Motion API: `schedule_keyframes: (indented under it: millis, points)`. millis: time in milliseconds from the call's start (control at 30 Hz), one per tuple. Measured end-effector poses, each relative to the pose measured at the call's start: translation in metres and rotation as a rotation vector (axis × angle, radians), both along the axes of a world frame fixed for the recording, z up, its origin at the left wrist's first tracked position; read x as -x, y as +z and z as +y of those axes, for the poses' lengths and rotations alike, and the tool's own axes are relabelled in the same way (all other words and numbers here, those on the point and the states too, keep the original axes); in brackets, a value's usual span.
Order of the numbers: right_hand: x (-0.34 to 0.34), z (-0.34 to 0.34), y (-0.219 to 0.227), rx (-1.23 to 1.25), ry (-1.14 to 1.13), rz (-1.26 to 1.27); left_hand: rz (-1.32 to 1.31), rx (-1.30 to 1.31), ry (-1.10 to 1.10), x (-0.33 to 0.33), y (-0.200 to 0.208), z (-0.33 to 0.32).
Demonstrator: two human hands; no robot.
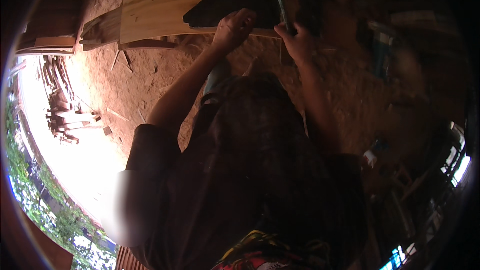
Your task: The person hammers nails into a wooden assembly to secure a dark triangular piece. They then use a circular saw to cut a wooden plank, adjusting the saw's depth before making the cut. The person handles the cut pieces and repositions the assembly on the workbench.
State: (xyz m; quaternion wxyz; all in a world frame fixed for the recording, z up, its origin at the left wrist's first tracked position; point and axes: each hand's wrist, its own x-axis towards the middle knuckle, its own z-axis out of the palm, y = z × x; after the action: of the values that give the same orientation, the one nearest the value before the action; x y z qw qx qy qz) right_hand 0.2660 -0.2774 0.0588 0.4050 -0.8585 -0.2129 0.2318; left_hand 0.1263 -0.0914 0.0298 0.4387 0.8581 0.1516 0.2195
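Note:
My right hand [298, 42] is wrapped round the lower end of a hammer [280, 5], whose head points away from me. The hammer lies over or just above a dark, angular panel [232, 0] on the workbench. At the near edge of that panel is my left hand [233, 30], its fingers curled in; what they hold, if anything, I cannot make out. A pale wooden board [160, 10] lies beneath and to the left of the dark panel.
Brown earth floor [145, 80] littered with scraps lies below the bench. Wood offcuts [65, 112] are piled in bright light at the left. A bluish object [382, 52] stands at the right in deep shadow, and a small white item [370, 157] lies at the lower right.

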Motion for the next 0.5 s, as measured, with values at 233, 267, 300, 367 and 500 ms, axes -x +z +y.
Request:
schedule_keyframes:
  millis: [233,267,300,367,500]
  points:
    - [-0.005,-0.003,-0.006,-0.039,-0.019,0.079,-0.016,-0.045,-0.059,-0.006,0.004,0.004]
    - [-0.006,-0.003,-0.006,0.017,-0.006,0.035,-0.042,-0.021,-0.056,-0.007,0.007,0.006]
    - [-0.007,-0.003,-0.007,0.073,0.008,-0.009,-0.067,0.004,-0.053,-0.007,0.01,0.008]
    - [-0.008,-0.004,-0.013,-0.021,-0.009,0.022,-0.063,0.023,-0.026,-0.004,0.012,0.013]
    - [-0.009,-0.007,-0.013,-0.123,-0.058,0.172,-0.025,-0.027,0.004,0.0,0.005,0.021]
